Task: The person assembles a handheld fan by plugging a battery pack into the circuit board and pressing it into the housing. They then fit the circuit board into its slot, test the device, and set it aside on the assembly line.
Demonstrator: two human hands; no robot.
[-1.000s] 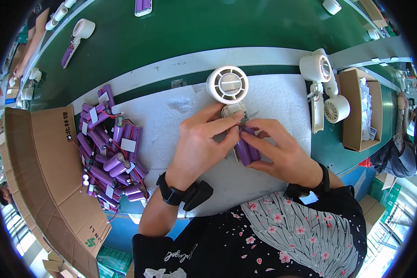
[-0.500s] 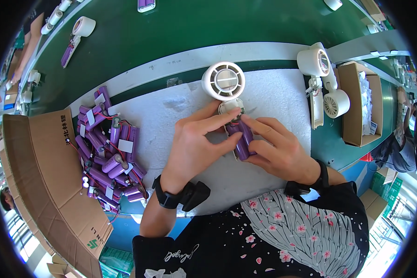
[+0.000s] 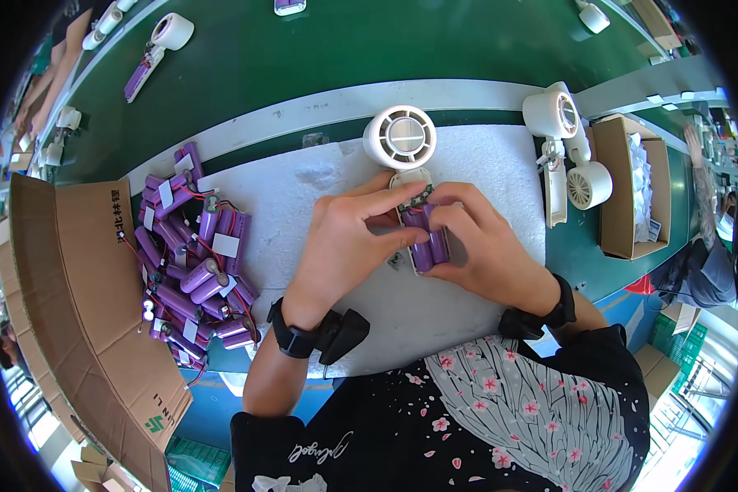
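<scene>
A white handheld fan lies in front of me with its round grille away from me and its handle opened toward me. In the handle sits a purple two-cell battery pack, and a small green circuit board shows above it. My left hand grips the handle from the left, thumb on the pack's side. From the right, my right hand is closed with bent fingertips at the pack's upper end, beside the board. Exactly what those fingertips pinch is hidden.
Purple battery packs with red wires are heaped at left beside a cardboard box. White fans and a carton of white pieces stand at right. A foam sheet lies beneath my hands. More fans rest on the green belt.
The battery pack now lies straighter in the handle. My right hand's fingers have moved up from its lower end toward the board. Parts on the belt have shifted right.
</scene>
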